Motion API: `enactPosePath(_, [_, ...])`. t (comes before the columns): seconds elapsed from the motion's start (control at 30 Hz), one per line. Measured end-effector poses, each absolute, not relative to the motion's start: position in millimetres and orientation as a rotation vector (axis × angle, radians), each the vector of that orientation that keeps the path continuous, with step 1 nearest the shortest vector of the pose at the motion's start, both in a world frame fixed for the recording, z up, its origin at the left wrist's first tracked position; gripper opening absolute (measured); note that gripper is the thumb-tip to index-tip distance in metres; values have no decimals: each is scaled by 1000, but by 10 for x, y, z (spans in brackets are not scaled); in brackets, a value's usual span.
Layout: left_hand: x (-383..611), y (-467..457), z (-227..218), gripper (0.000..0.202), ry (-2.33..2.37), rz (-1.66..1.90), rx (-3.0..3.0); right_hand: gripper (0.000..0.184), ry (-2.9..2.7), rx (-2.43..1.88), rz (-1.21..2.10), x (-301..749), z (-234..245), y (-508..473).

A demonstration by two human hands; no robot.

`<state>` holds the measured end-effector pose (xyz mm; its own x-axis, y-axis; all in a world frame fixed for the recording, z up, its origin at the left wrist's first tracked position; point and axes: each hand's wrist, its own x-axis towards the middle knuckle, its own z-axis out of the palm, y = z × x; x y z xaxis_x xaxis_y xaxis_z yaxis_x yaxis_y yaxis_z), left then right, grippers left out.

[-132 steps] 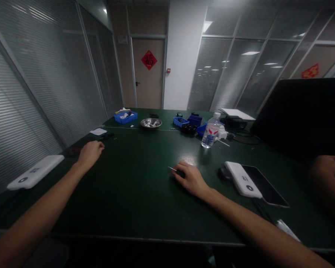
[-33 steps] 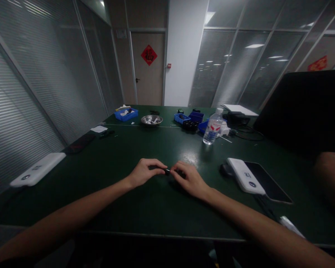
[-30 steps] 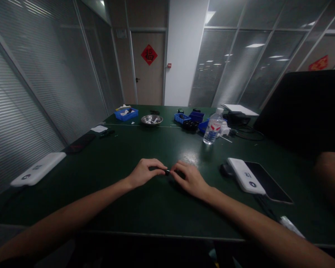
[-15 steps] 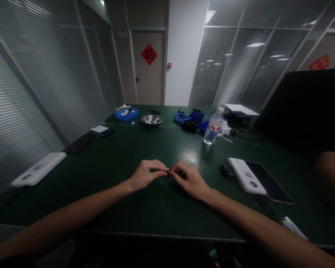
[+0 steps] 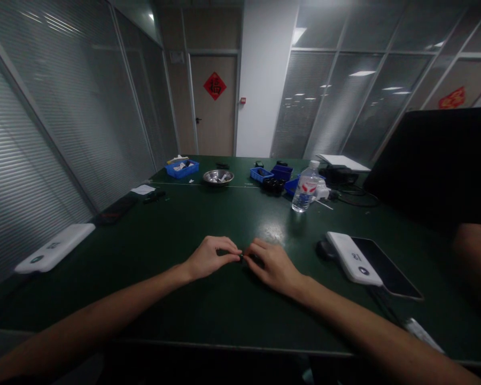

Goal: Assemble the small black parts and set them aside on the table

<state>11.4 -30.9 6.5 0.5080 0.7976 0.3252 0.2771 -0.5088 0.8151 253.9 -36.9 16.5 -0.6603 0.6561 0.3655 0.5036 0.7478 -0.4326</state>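
Observation:
My left hand (image 5: 210, 257) and my right hand (image 5: 274, 265) rest on the dark green table (image 5: 184, 224), fingertips meeting in the middle. Both are closed in a pinch around a small dark part (image 5: 242, 258) held between them. The part is too small and dim to name. My forearms stretch back toward the near table edge.
A white device (image 5: 53, 248) lies at the left edge. Another white device (image 5: 350, 257) rests on a dark tablet (image 5: 385, 266) at the right. A water bottle (image 5: 304, 188), blue bins (image 5: 181, 168), and a metal bowl (image 5: 217, 176) stand farther back. Another person's hand (image 5: 475, 243) is at far right.
My left hand came from the far left of the table to meet my right hand. In the last second both hands stayed pinched together; the view shifted slightly.

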Motion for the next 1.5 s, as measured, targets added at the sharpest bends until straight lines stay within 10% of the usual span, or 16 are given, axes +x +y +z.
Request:
enactPosePath(0.53, [142,-357,97,16,822,1105,1826,14,-2112,-849,699,2489,86,-360])
enactPosePath(0.9, [113,-279,61,20,898,919,1839,15,-2558,-800,70,2594,204,-373])
enactPosePath(1.5, [90,-256,34,19,795,1020,1753,17,-2442,-881,287,2556,266,-423])
